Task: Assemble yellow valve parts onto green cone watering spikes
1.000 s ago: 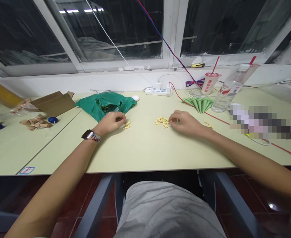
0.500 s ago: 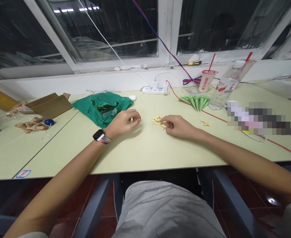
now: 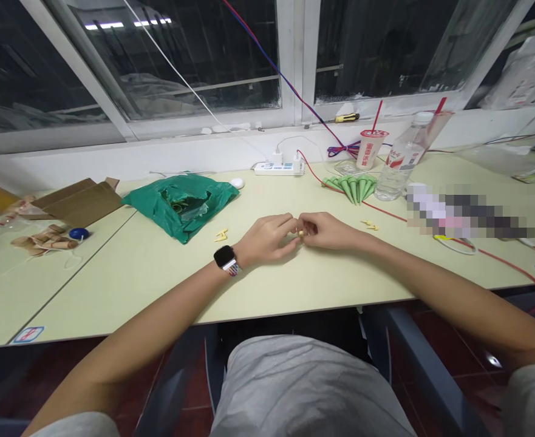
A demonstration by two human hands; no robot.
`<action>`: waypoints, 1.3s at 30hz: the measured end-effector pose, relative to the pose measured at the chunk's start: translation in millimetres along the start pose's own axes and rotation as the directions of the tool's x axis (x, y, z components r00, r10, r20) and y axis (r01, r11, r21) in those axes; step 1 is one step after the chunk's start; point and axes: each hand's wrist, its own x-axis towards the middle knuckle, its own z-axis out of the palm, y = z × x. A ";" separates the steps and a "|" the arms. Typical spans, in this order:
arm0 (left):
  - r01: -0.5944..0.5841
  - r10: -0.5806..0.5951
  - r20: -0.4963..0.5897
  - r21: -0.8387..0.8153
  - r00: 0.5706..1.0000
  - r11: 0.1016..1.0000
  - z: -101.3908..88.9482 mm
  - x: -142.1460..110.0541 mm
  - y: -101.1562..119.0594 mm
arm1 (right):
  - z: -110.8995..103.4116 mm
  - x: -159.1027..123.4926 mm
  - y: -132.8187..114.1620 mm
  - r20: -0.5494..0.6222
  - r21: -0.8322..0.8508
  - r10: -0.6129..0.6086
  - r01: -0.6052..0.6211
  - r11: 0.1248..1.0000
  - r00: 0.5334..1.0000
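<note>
Pinching a small yellow piece between the left hand and right hand

Both grips are pressed together on it, just over the desk; a steady hold is called for.

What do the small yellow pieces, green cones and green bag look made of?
The yellow pieces look like matte folded paper, though they're too small to be sure. The green cones look like rolled paper, dull with creases. The green bag looks like thin plastic, crumpled with shiny highlights.
</note>
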 end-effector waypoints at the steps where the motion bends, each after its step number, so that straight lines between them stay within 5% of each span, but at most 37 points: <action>1: -0.004 0.004 0.002 0.002 1.000 1.000 1.5 -2.0 2.0 | -0.5 0.2 1.0 0.000 0.020 0.010 -0.010 1.000 1.000; 9: -0.002 -0.002 0.049 0.069 0.999 0.998 13.1 -6.2 -1.2 | 2.2 0.7 6.7 0.005 0.116 0.000 0.000 0.993 1.000; 20: 0.010 0.000 0.100 -0.101 0.995 0.995 3.0 -9.4 -6.9 | 6.2 -4.8 2.8 -0.004 0.057 -0.051 0.051 0.997 0.999; 39: 0.052 -0.060 -0.051 -0.150 0.997 0.987 12.6 -10.6 -3.7 | 7.1 -5.0 4.7 -0.086 0.047 -0.090 0.095 0.994 0.992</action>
